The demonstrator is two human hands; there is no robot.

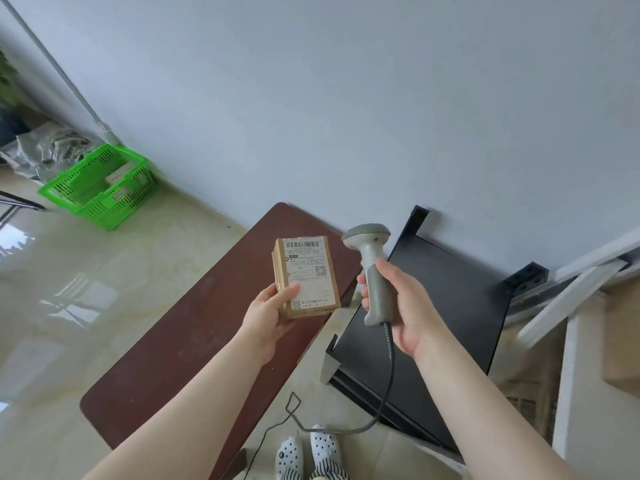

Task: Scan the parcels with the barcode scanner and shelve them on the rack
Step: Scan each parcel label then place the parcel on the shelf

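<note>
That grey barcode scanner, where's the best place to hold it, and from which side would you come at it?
By its long handle, probably. The right hand wraps the barcode scanner there from the right side, leaving the wide head on top free to face the label on the parcel held in the left hand. The cord leaves the handle's bottom, so grip above it.

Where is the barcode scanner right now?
Head view, centre-right: the barcode scanner is gripped in the right hand, beside the parcel, above the black rack.

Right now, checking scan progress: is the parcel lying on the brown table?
No, the left hand holds the parcel up above the brown table.
</note>
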